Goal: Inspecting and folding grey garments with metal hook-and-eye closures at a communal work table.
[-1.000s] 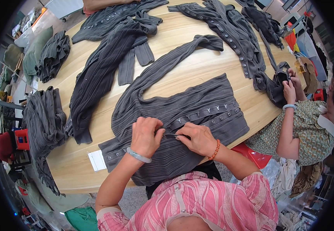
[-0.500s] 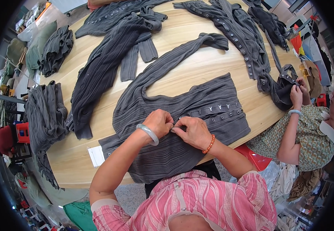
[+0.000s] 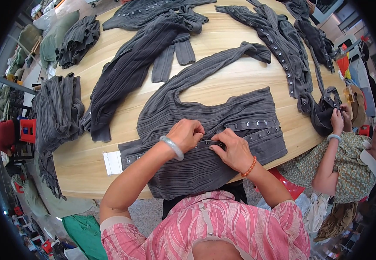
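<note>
Grey garments (image 3: 188,177) across a wooden table (image 3: 222,84) and apparent sacks (image 3: 59,38) beyond suggest a clothing workshop.

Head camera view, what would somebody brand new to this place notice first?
Probably the pink patterned shirt at the bottom centre, on the person whose left hand and right hand are at a dark grey ribbed garment on the wooden table. Next, likely the metal hooks on that garment, right of the hands, then the green sheet at lower left.
</note>
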`<state>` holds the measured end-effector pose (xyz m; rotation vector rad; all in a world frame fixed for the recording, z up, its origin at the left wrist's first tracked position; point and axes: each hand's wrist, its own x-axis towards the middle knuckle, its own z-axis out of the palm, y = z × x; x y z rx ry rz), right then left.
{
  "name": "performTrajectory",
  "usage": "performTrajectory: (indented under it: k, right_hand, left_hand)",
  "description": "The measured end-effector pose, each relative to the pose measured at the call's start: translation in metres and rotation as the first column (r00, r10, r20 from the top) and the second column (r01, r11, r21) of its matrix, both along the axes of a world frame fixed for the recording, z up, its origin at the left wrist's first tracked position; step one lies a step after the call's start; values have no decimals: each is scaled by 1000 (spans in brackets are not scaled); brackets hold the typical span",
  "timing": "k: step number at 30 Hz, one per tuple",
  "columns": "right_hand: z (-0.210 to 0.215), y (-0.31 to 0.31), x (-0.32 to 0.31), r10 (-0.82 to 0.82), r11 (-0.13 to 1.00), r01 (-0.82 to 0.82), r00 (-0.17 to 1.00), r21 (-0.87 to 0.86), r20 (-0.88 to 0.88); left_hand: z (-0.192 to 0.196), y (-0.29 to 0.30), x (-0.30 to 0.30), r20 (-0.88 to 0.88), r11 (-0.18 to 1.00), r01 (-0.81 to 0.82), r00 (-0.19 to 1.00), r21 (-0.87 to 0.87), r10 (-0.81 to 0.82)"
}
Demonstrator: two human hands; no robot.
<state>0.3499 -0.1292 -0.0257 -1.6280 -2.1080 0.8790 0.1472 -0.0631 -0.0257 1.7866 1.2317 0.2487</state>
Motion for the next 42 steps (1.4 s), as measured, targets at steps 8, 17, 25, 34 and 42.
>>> performTrajectory:
  k: [8,17,25,34,42]
  right_hand:
    - [7,-18,-38,290,857,-194,948,478,-134]
    - [-21,-19,-79,403,760,-484,874,433,271]
    - [-10,-21,-85,416,771,-498,866,397,278]
    - [-13,-4,-125,307,904,-262,948,339,-87]
    - [-10,-2,-131,267,945,-231,954,230,-138]
  left_hand:
    - [18,-110,-73,-38,709,-169,963,685,266]
    - [-18,-193,-109,-285,768,-139,876,625,390]
    - [-6,-180,-112,-109,733,-298,886,612,451]
    - [-6,-129,-102,-23,668,-320,892,672,451]
    - [0,-109,-101,-57,825,-296,929,482,366]
